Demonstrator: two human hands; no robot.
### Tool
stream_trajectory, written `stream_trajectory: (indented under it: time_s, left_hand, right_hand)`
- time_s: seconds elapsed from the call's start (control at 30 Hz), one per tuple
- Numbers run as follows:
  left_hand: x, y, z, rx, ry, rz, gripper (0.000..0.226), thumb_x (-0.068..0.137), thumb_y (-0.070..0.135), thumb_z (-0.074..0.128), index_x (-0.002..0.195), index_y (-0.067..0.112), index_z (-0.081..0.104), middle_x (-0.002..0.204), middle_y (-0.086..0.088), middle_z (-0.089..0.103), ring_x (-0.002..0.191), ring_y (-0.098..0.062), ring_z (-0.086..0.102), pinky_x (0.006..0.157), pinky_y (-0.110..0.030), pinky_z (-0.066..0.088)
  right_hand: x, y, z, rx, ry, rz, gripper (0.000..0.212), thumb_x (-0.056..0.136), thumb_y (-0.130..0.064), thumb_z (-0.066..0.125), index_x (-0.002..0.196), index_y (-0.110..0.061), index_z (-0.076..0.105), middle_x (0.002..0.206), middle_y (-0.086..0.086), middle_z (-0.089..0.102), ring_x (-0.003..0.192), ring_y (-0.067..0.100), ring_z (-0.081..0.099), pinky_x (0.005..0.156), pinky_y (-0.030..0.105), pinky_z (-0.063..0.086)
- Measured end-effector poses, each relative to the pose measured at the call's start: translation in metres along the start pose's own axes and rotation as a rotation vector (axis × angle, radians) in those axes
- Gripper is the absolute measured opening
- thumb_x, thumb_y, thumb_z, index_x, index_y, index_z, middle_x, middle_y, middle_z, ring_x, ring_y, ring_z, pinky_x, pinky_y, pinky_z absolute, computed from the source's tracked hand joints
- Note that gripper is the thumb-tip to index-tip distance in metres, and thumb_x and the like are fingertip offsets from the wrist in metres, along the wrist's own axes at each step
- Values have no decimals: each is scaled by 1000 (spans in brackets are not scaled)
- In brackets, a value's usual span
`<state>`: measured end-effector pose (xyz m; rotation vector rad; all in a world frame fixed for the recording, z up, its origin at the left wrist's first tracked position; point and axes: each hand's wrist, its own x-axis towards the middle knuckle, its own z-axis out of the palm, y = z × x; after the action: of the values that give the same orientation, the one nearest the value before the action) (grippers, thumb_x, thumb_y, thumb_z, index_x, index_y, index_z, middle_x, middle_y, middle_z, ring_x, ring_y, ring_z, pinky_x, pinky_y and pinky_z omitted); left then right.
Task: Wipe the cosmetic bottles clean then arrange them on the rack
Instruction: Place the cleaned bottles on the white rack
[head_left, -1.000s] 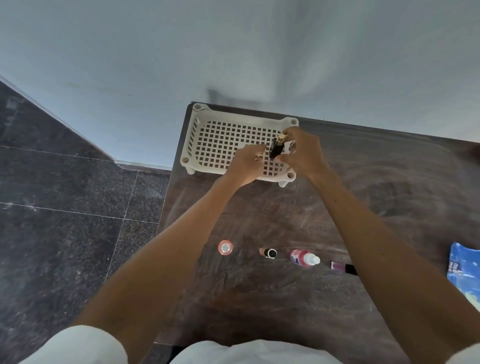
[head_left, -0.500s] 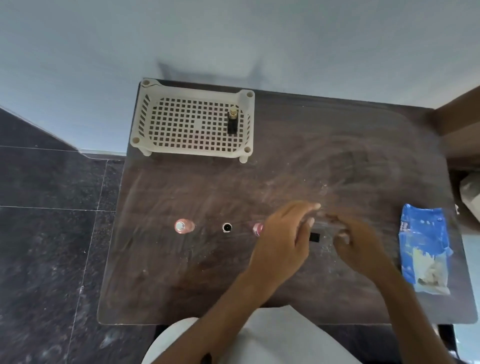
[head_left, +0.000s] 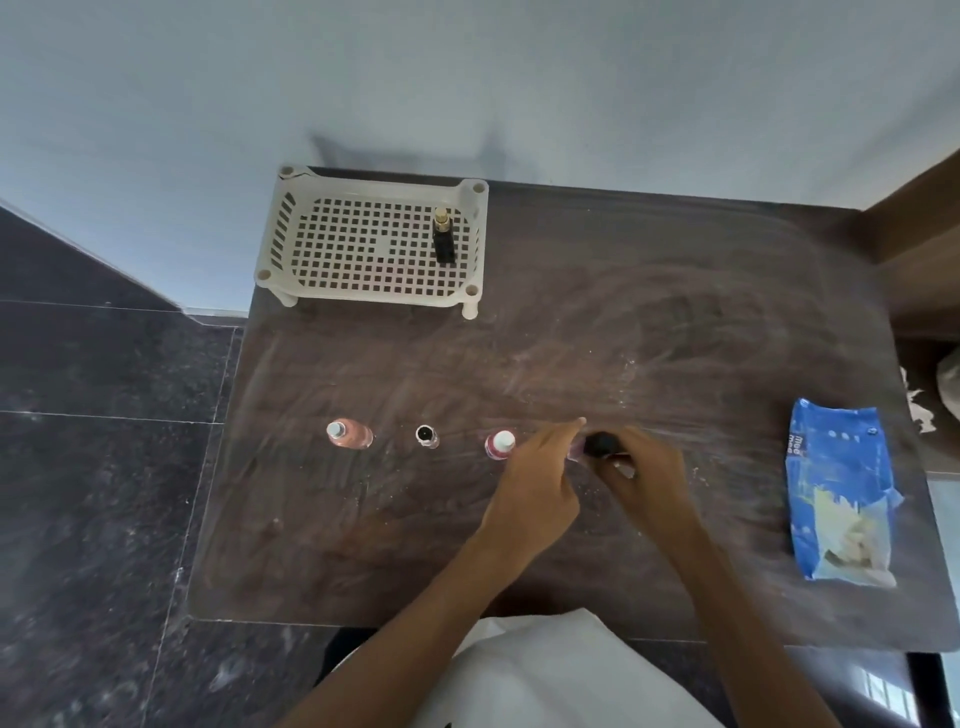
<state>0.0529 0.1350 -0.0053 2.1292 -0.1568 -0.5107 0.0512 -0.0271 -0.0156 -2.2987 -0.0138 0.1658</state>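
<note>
A cream perforated rack (head_left: 322, 244) stands at the table's far left, with one dark gold-capped bottle (head_left: 443, 240) upright near its right end. Three bottles stand in a row on the table: a peach one (head_left: 351, 434), a small black-capped one (head_left: 427, 435) and a pink one with a white cap (head_left: 499, 445). My right hand (head_left: 647, 475) grips a black-capped pinkish bottle (head_left: 597, 446) just right of that row. My left hand (head_left: 537, 480) reaches in beside it, fingers touching the bottle; whether it holds a wipe is hidden.
A blue wet-wipe pack (head_left: 839, 488) lies near the right edge of the dusty dark wooden table (head_left: 623, 338). A wall runs behind the rack. Dark tiled floor lies to the left, and a wooden piece stands at the far right.
Both hands left the rack, where the dark bottle now stands alone, and came back to the near row. The right hand has closed on the black-capped bottle.
</note>
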Motion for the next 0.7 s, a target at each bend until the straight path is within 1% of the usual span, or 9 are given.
stream_trajectory:
  time_s: [0.1, 0.17, 0.27, 0.4, 0.5, 0.53, 0.6, 0.63, 0.7]
  left_hand:
    - [-4, 6, 0, -31, 31, 39, 59, 91, -10, 52, 146, 10, 47, 144, -6, 57, 136, -18, 49, 112, -11, 26]
    - [-3, 12, -6, -69, 63, 84, 56, 93, -7, 51, 146, 12, 47, 143, -4, 57, 134, -16, 50, 113, -14, 31]
    - [4, 22, -32, -116, 174, 161, 45, 102, 7, 47, 146, 16, 47, 135, -1, 63, 122, -12, 59, 107, -20, 44]
    - [27, 31, -96, -30, 435, 244, 36, 101, 8, 56, 136, 13, 59, 121, -3, 71, 101, -8, 67, 88, -11, 51]
    - [56, 20, -155, 33, 547, 252, 25, 97, 21, 66, 122, 19, 69, 114, 3, 74, 90, -1, 67, 76, -5, 49]
    - [67, 11, -174, 50, 571, 280, 21, 95, 22, 69, 116, 18, 72, 109, 2, 76, 88, -4, 69, 77, -9, 51]
    - [89, -9, -205, 51, 572, 290, 18, 90, 20, 72, 107, 13, 74, 99, 1, 77, 84, -10, 73, 76, -28, 60]
    - [100, -19, -218, 47, 552, 257, 18, 88, 20, 74, 104, 12, 74, 96, 1, 78, 83, -11, 73, 77, -33, 61]
    - [120, -36, -235, 41, 512, 194, 17, 85, 18, 76, 100, 12, 74, 93, 3, 78, 83, -9, 73, 82, -31, 60]
  right_hand:
    - [5, -19, -13, -40, 23, 5, 18, 83, -14, 74, 88, -30, 68, 87, -25, 65, 83, -2, 65, 72, 9, 47]
    - [12, -40, -25, -61, 44, 11, 19, 82, -16, 75, 94, -29, 67, 85, -31, 59, 83, -14, 60, 72, 3, 43]
    - [32, -80, -42, -26, 47, 11, 28, 79, -24, 78, 103, -28, 63, 86, -25, 63, 79, -14, 60, 73, 1, 44]
    - [77, -139, -45, -44, 37, -102, 32, 80, -29, 77, 107, -26, 60, 85, -23, 60, 77, -16, 57, 71, -2, 43]
    - [121, -175, -28, 25, -9, -158, 26, 83, -27, 76, 106, -24, 65, 87, -21, 64, 80, -13, 61, 75, 2, 47]
    - [137, -185, -20, 28, -13, -165, 25, 82, -24, 77, 105, -22, 67, 87, -18, 66, 79, -11, 62, 73, 2, 46]
    - [171, -198, -3, -30, -23, -201, 25, 80, -19, 78, 102, -16, 68, 87, -11, 68, 77, -2, 65, 67, 1, 44]
    - [188, -203, 6, -80, -35, -228, 26, 79, -17, 78, 102, -13, 68, 89, -7, 70, 77, 4, 66, 67, 2, 44]
    - [216, -207, 22, -169, -62, -275, 29, 78, -14, 78, 104, -12, 67, 94, 0, 73, 82, 12, 68, 69, 6, 43]
